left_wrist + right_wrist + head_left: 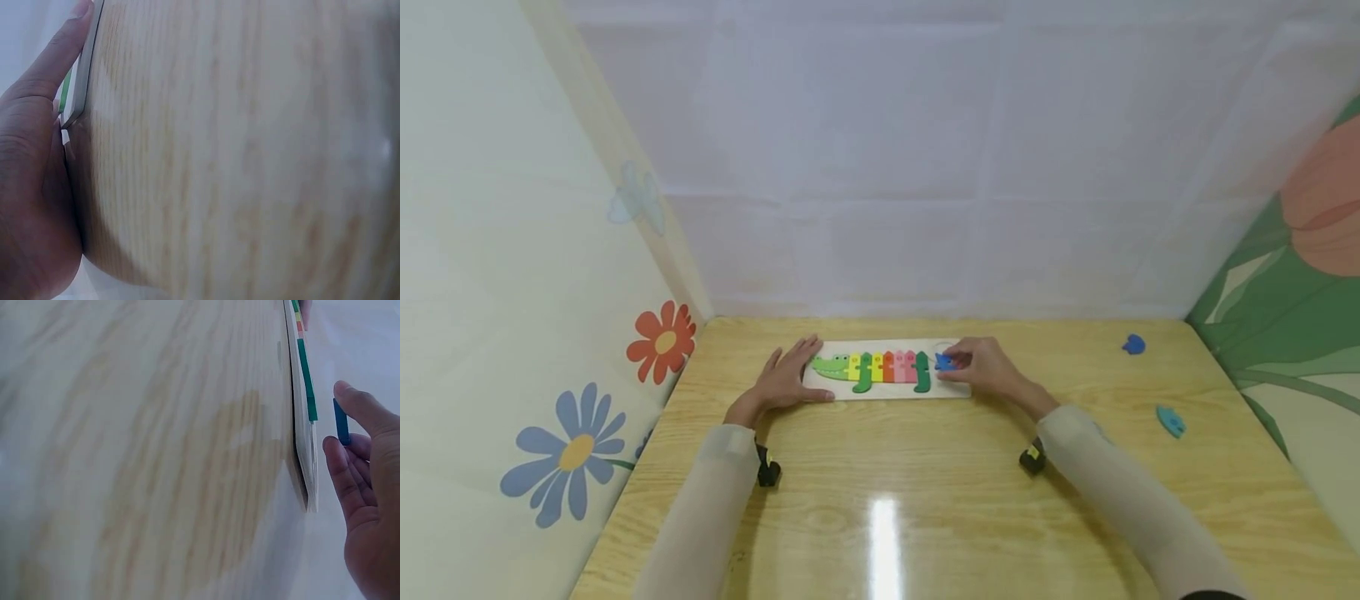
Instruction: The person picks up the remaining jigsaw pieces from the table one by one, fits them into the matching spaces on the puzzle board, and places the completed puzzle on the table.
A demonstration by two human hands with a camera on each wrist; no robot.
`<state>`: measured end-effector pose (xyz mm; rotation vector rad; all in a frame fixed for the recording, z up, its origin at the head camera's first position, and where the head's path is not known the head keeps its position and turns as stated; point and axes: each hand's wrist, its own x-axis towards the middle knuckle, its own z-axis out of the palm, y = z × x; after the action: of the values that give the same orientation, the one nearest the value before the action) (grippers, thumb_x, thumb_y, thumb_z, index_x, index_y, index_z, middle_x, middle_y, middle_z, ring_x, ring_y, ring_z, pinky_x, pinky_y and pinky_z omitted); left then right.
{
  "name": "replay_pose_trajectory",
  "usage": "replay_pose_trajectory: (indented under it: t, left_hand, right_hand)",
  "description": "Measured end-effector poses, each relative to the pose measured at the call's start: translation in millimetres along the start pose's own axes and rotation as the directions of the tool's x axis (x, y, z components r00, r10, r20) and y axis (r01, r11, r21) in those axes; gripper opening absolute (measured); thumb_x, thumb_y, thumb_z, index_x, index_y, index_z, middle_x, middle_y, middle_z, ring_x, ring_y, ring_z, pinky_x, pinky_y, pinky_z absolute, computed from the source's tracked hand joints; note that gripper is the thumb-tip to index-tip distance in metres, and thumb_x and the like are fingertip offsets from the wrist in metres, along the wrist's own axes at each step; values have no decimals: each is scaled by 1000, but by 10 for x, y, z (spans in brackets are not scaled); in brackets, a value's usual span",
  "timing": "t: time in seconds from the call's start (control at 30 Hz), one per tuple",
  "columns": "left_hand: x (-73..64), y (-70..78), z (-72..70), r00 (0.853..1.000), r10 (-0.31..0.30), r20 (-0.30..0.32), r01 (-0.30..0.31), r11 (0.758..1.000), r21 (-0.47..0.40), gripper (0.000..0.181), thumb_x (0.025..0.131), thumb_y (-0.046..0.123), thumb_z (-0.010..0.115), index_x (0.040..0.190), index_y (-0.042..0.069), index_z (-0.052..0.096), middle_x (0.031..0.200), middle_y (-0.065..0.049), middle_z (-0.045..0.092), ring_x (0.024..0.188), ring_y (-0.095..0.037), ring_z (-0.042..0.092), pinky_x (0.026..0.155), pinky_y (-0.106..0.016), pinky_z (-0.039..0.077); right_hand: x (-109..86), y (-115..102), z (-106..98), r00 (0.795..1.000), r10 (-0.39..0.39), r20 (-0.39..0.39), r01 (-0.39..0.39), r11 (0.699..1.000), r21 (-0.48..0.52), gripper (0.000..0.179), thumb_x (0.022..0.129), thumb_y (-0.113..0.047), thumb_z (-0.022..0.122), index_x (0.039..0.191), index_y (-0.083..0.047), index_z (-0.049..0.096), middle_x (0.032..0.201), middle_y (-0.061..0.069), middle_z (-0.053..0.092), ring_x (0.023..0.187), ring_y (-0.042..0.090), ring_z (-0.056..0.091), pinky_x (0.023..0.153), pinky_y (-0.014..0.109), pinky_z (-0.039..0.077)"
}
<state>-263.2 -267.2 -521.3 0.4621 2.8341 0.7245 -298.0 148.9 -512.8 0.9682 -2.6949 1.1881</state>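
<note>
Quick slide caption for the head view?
Left grip at one end of the crocodile puzzle board, right grip pinching a blue piece above the other.

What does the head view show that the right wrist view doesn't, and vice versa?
Head view only: the loose dark blue piece and teal piece on the right of the table, and the red flower on the left wall.

Right wrist view only: the pinched blue piece edge-on, with a visible gap between it and the puzzle board.

Both: the right hand pinching that piece, the board with coloured pieces, and the tabletop.
</note>
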Motion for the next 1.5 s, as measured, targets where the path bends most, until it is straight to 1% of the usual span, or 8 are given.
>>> replay_pose_trajectory:
  t: [0.13,0.23,0.47,0.67,0.87,1.1,1.4,1.5]
  left_hand:
    - [0,13,-8,1000,2,-5,-2,1000,-1,118,86,60,82,169,5,20,177,-17,14,164,-39,7,127,-66,-3]
    - [4,18,-9,1000,-5,3,5,1000,5,117,86,59,82,170,6,19,178,-15,13,164,-37,6,128,-64,-4]
    - [18,13,-8,1000,0,-1,0,1000,3,117,86,60,82,170,8,19,178,-14,12,165,-36,5,128,-63,-5]
    - [9,20,-12,1000,7,-8,-7,1000,0,117,86,59,82,170,6,20,177,-16,14,164,-37,7,127,-65,-4]
    - [1,27,-10,1000,10,-13,-10,1000,-10,117,86,58,83,169,5,21,177,-17,14,164,-38,7,127,-65,-4]
    - [-18,34,-15,1000,8,-18,-8,1000,-13,117,85,57,84,169,5,21,177,-17,15,164,-39,8,127,-66,-4]
    - [-19,15,0,1000,6,-22,-6,1000,-8,117,86,57,84,169,4,21,177,-17,15,164,-39,8,127,-66,-2]
    - [-20,13,-6,1000,8,-25,-8,1000,-9,117,86,57,83,169,5,21,177,-17,15,164,-39,8,127,-66,-3]
  right_hand:
    - [18,2,24,1000,-2,-8,2,1000,-3,39,83,-22,94,112,1,81,95,8,79,78,12,70,73,27,60]
    - [33,2,38,1000,-3,-10,3,1000,-6,39,82,-23,94,111,1,81,92,6,79,78,11,70,72,27,60]
    - [63,-18,43,1000,-2,11,3,1000,-15,39,83,-21,94,112,2,81,88,5,77,75,10,67,69,24,57]
    - [67,-9,62,999,-30,17,30,999,-16,38,83,-18,93,111,4,81,86,6,76,74,8,66,68,24,57]
    - [71,16,101,998,-51,29,52,997,-55,38,83,-20,93,110,4,80,86,4,77,73,6,65,68,24,57]
    - [80,6,118,999,-47,22,49,996,-80,40,83,-22,93,111,4,80,87,6,78,74,10,68,69,27,59]
    - [98,-46,130,997,-67,24,69,991,-113,41,82,-24,93,109,4,81,88,6,78,74,10,68,70,29,60]
    - [113,-66,143,998,-61,24,64,990,-127,40,82,-25,93,108,3,81,87,6,78,74,10,68,70,30,60]
